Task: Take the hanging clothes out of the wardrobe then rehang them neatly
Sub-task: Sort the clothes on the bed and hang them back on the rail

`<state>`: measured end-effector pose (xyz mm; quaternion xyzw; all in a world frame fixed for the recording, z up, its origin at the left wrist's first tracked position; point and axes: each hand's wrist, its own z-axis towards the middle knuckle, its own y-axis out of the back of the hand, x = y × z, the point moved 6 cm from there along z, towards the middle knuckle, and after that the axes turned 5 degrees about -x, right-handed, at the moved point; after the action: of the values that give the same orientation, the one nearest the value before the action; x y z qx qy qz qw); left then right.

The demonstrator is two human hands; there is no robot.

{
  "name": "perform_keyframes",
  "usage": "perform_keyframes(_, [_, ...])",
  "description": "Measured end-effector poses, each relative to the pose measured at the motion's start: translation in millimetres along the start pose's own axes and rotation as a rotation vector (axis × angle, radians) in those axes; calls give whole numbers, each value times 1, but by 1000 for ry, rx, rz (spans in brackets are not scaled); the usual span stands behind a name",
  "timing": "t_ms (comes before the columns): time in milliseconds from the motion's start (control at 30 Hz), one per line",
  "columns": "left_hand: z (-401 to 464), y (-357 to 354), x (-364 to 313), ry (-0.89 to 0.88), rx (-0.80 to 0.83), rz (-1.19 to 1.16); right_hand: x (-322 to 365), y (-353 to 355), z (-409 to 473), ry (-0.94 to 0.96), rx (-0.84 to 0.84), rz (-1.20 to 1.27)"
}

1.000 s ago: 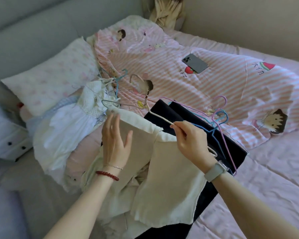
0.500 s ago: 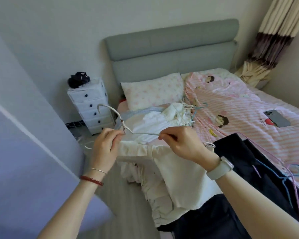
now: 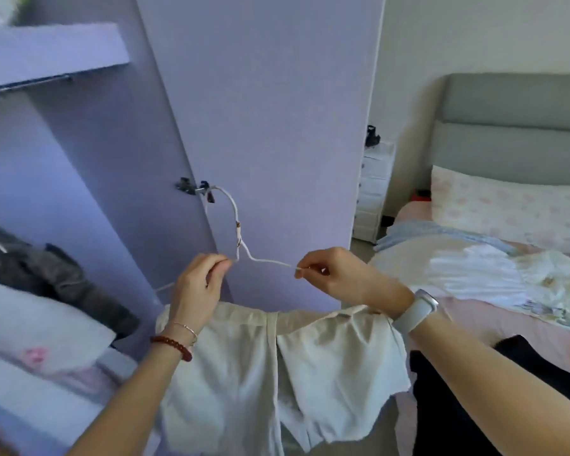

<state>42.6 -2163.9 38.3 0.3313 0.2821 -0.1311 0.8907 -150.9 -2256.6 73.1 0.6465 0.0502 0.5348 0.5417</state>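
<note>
Head view — both hands, left (image 3: 196,284) and right (image 3: 334,274), pinching white hanger (image 3: 244,248) — cream garment (image 3: 277,366) draped.

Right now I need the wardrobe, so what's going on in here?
A person is rehanging clothes. Both hands, left hand and right hand, pinch a white wire hanger with a cream garment draped over its bar, held up in front of the lilac wardrobe. It is not yet on the rail. More clothes lie on the bed.

Hanger (image 3: 244,238) with cream garment (image 3: 277,366) lifted, seemingly toward wardrobe (image 3: 260,93)
</note>
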Motion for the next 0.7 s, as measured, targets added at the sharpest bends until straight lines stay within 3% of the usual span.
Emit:
perform_keyframes(200, [21,106,63,217,-235,359,70,-67,86,50,-48,50])
perform_keyframes(433, [12,194,137,461,-205,849,116,-134,180,48,143,45])
perform_keyframes(700, [73,201,189,420,-78,1081,113,-172,271,-6,150,72])
